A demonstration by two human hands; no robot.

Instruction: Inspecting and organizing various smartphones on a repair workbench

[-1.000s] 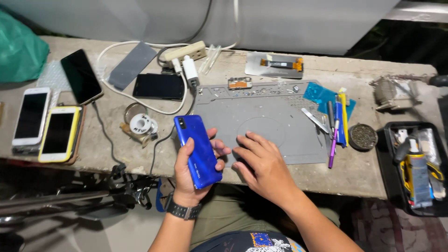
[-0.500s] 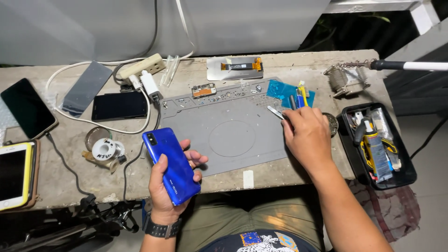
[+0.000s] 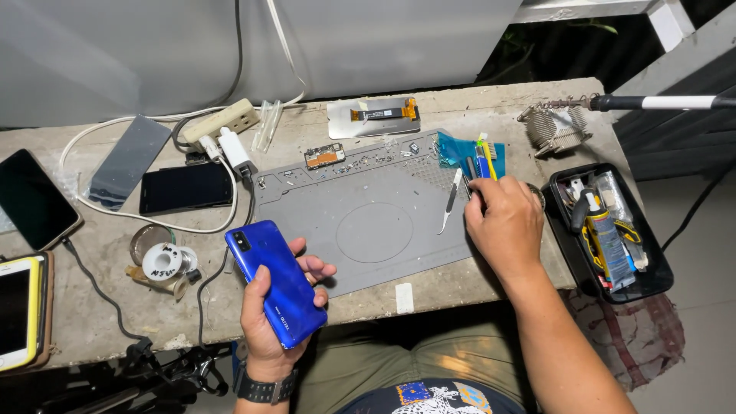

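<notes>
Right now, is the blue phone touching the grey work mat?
Apart. The head view shows the left hand holding the blue phone off the table, in front of the grey work mat.

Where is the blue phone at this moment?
In the head view, the blue phone is held in the left hand, back side up, over the front edge of the table, just left of the grey work mat.

A glossy blue smartphone [image 3: 277, 287] sits in the left hand [image 3: 270, 322], above a black wristwatch [image 3: 265, 386]. A grey repair mat [image 3: 360, 222] covers part of the pale, weathered concrete worktop [image 3: 100, 307]. A teal cloth [image 3: 458, 147] carries yellow and blue tools, a black tray [image 3: 613, 234] holds a white-and-blue tube, and a yellow-cased phone [image 3: 17, 310] lies at the edge.
</notes>
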